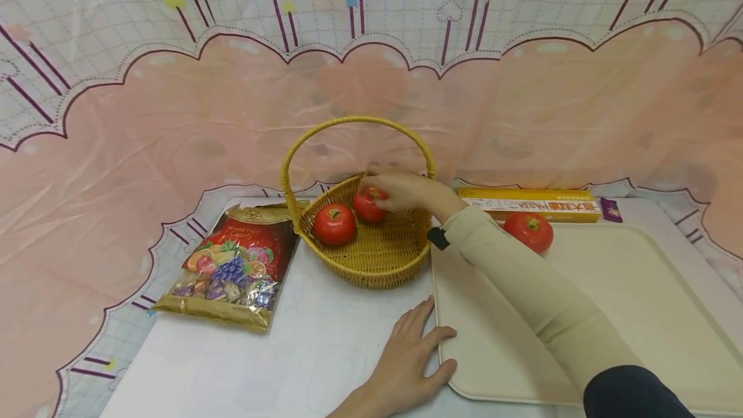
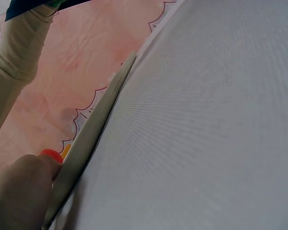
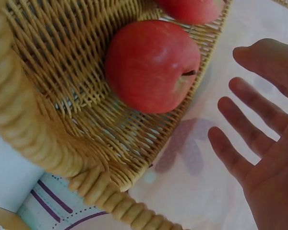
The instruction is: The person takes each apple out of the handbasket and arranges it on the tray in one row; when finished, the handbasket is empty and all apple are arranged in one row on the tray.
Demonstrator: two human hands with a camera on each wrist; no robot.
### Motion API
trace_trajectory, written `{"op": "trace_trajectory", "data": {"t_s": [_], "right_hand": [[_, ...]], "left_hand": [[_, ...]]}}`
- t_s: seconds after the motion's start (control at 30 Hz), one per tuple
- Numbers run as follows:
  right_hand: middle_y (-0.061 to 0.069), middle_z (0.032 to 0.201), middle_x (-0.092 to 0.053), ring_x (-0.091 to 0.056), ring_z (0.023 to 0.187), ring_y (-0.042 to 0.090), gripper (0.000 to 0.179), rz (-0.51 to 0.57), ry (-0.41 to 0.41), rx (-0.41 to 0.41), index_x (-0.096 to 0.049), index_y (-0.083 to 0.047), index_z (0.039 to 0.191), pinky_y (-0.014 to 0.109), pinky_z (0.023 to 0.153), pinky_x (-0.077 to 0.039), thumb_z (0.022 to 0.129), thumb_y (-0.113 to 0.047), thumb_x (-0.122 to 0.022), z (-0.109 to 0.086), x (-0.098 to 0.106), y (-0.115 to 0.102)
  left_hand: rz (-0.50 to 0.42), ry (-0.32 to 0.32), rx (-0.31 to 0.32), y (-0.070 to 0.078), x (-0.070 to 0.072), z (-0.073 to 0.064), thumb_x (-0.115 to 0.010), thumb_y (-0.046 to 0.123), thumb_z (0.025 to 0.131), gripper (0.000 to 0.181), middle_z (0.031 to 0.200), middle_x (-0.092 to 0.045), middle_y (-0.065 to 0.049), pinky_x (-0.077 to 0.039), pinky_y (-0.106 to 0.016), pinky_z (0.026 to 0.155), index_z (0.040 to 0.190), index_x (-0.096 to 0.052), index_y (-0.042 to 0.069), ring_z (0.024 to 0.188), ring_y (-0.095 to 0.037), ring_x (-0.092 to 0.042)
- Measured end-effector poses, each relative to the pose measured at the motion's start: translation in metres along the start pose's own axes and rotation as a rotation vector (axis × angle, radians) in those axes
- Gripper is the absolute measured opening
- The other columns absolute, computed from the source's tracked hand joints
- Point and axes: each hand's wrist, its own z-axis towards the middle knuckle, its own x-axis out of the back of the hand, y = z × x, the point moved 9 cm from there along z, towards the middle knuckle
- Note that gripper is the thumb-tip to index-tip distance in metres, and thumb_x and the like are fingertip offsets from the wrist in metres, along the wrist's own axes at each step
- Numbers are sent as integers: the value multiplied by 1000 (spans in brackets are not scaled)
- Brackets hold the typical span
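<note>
Two red apples lie in a yellow wicker basket (image 1: 383, 263) with a tall hoop handle. My right hand (image 1: 400, 189) is over the basket's right back part, beside the right-hand apple (image 1: 369, 205); the other apple (image 1: 334, 224) lies to its left. In the right wrist view my fingers (image 3: 252, 122) are spread and stand apart from the nearer apple (image 3: 153, 67). My left hand (image 1: 406, 360) rests on the white table, its spread fingers touching the left edge of a beige tray (image 1: 522, 366). The left wrist view shows part of that hand (image 2: 24, 191) beside the tray rim (image 2: 89, 129).
A third apple (image 1: 529, 232) sits at the tray's back edge. Behind it lies a yellow pasta box (image 1: 534, 205), with a small purple wrapped candy (image 1: 611, 209) to its right. A red and gold candy bag (image 1: 232, 263) lies left of the basket. Patterned cloth hangs behind.
</note>
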Motion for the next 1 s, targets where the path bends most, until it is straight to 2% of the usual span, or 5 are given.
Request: {"op": "trace_trajectory", "data": {"t_s": [0.33, 0.6, 0.8, 1.0], "right_hand": [[3, 117, -53, -45, 104, 20, 29, -42, -74, -6, -60, -17, 118, 38, 91, -39, 90, -18, -58, 13, -8, 3], [2, 122, -47, -41, 108, 20, 34, -53, -161, -69, -57, -21, 124, 35, 89, -42, 90, -22, -61, 21, -24, 16], [5, 130, -43, -39, 118, 23, 37, -53, -172, -88, -56, -22, 125, 43, 100, -36, 89, -22, -64, 27, -31, 21], [5, 135, -41, -35, 121, 25, 37, -54, -173, -87, -56, -26, 122, 47, 103, -31, 87, -23, -66, 31, -35, 25]], "left_hand": [[4, 15, -17, 1, 2, 0, -47, 45, 94, 32, 151, -30, -15, -34, -48, 108, 121, -54, 28, 140, -27, -32], [3, 18, -23, 0, 0, -1, -48, 45, 94, 32, 152, -30, -15, -34, -48, 108, 121, -54, 29, 140, -27, -31], [2, 14, -26, -1, -2, -1, -47, 45, 94, 32, 153, -28, -14, -34, -48, 108, 122, -53, 29, 141, -27, -29], [16, 27, -39, -1, -1, -1, -47, 45, 94, 32, 152, -28, -14, -34, -47, 108, 122, -53, 29, 141, -27, -29]]}}
